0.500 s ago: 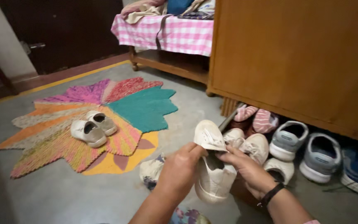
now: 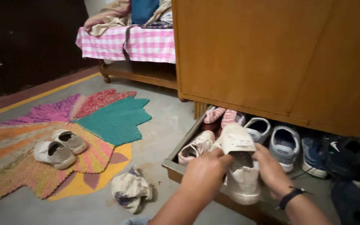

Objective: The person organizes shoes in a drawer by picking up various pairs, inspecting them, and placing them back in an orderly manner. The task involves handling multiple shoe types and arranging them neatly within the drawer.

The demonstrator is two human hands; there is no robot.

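While my left hand [image 2: 205, 171] and right hand [image 2: 271, 171] flank the white canvas shoe [image 2: 240, 166] above the open shoe drawer [image 2: 175, 166], fingers curl shut on its collar and tongue. I judge it light and soft-walled; the stiffer heel and sole rim give firmer purchase.

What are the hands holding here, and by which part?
Both hold one white sneaker. The left hand grips its tongue and collar at the opening; the right hand clasps its side.
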